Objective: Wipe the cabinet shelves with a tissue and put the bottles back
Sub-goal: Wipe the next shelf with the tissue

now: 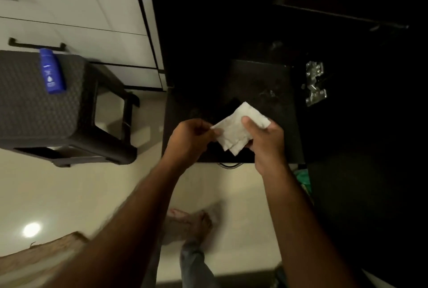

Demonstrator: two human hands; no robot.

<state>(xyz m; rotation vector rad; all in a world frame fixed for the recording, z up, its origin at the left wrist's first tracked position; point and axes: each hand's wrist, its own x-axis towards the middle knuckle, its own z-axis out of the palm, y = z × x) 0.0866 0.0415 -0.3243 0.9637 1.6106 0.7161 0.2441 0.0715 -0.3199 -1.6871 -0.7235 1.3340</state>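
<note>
A white, crumpled, folded tissue (238,129) is being held between both hands above the dark cabinet shelf (273,79). The left hand (191,136) is pinching its left corner; the right hand (266,139) is gripping its right side, thumb on top. A blue bottle (52,71) is lying on a dark woven stool (41,107), well apart.

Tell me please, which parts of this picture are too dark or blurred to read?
Head view: the open cabinet is nearly black; both forearms and the foot are motion-blurred; a lamp glare sits on the floor; the tissue and blue bottle stay readable.
</note>
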